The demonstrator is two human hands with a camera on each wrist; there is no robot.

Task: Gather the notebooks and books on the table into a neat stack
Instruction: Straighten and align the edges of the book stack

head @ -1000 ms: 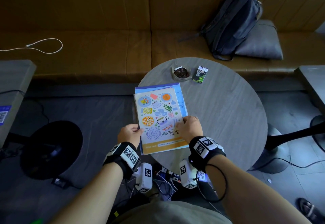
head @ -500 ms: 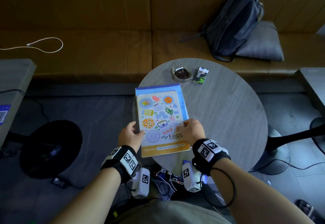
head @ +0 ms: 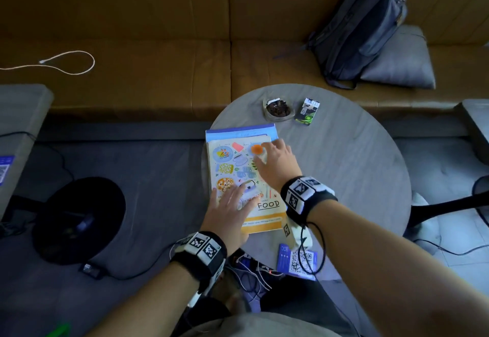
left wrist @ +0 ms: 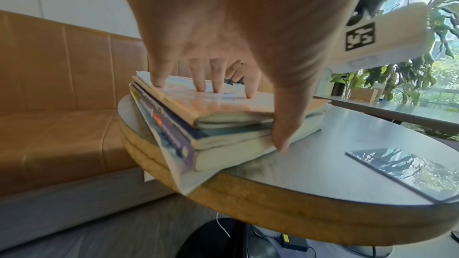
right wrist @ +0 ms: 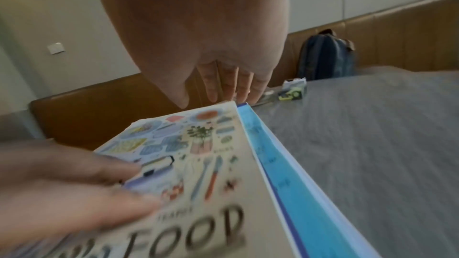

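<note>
Squaring the stack (head: pixel 238 170): left hand (head: pixel 230 212) flat at 6 o'clock, right hand (head: pixel 277 162) open at 1 o'clock; next, aligning edges.

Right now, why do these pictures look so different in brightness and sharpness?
Head view: dim and bluish, but the FOOD book reads sharply. Left wrist view: bright daylight from the windows, the hand looming large, the table rim bowed by the wide lens. Right wrist view: the FOOD lettering smears in the near corner.

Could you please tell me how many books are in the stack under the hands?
3 visible: the FOOD book on top under both hands, a blue-covered book beneath it, and a thick one at the bottom on the table. Thinner ones may be hidden between.
</note>
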